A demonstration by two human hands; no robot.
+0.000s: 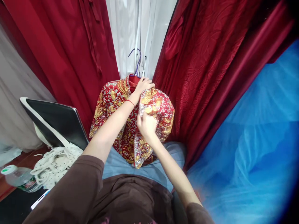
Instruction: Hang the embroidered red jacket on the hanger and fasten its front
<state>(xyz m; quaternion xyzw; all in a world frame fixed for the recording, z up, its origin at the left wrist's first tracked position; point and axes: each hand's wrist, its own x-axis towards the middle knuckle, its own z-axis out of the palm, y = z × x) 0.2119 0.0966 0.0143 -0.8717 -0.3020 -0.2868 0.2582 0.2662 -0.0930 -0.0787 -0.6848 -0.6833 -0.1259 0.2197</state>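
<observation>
A red jacket (121,93) with gold and silver embroidery hangs in front of me on a purple hanger (139,63), its lower part over my lap. My left hand (143,85), a red string at its wrist, grips the jacket beside the collar, fingers bent over the shoulder. Lower down, my right hand (148,125) is closed on the jacket's front edge, which is lifted away from the other half. Its fingertips are partly hidden and slightly blurred.
Dark red curtains or garments (205,62) hang on both sides of a white curtain (126,28). Blue tulle (257,140) spreads at the right. At the left are a black panel (56,121), a dotted white cloth bag (54,163) and a clear plastic bottle (21,177).
</observation>
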